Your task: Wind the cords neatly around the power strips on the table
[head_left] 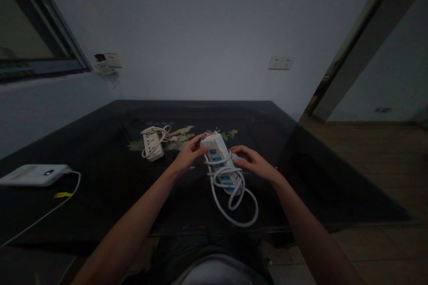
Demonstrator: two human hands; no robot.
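A white power strip (214,143) with blue socket faces is tilted over the near middle of the dark table. Its white cord (251,220) wraps loosely around it, with loops hanging toward the front edge. My left hand (190,153) grips the strip's upper left end, thumb on its face. At the strip's right side, my right hand (254,160) has its fingers closed on the white plug (236,157) of the cord, partly hidden by the fingers. A second, cream power strip (153,142) lies to the left with its own cord around it.
A white power bank (36,175) with a thin cable (43,218) and yellow tag lies at the table's left. The glossy black table (267,120) has a floral print. Wall sockets (281,63) are behind it; more sockets (106,64) sit near the window.
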